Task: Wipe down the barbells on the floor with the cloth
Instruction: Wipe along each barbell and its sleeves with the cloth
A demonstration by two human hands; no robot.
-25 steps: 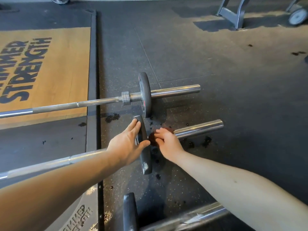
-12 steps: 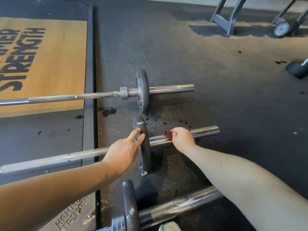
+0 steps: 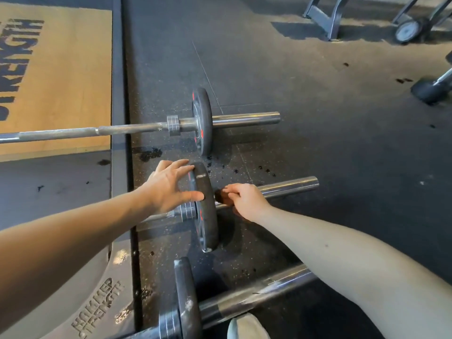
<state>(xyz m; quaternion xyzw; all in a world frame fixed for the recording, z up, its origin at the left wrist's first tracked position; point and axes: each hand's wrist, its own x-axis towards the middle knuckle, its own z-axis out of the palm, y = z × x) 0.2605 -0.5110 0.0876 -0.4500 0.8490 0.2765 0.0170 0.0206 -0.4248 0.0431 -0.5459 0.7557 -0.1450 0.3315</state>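
Note:
Three barbells lie side by side on the black rubber floor. On the middle barbell (image 3: 288, 187), my left hand (image 3: 168, 187) rests with spread fingers on the rim of its black plate (image 3: 206, 216). My right hand (image 3: 244, 201) grips a dark brown cloth (image 3: 221, 196) wrapped on the chrome sleeve, right next to the plate. The far barbell (image 3: 244, 118) carries a small black plate with red marks. Only the plate and sleeve of the near barbell (image 3: 256, 294) show at the bottom.
A wooden lifting platform (image 3: 61, 77) with black lettering lies to the left. Grey equipment legs (image 3: 325, 18) and a wheel (image 3: 407, 33) stand at the back right, a dumbbell (image 3: 430, 88) at the right edge. My shoe tip (image 3: 247, 326) shows at the bottom. Dark wet spots dot the floor.
My right hand slid the cloth out along the middle sleeve and back in against the plate. My left hand stayed on the plate rim, its fingers now spread wider.

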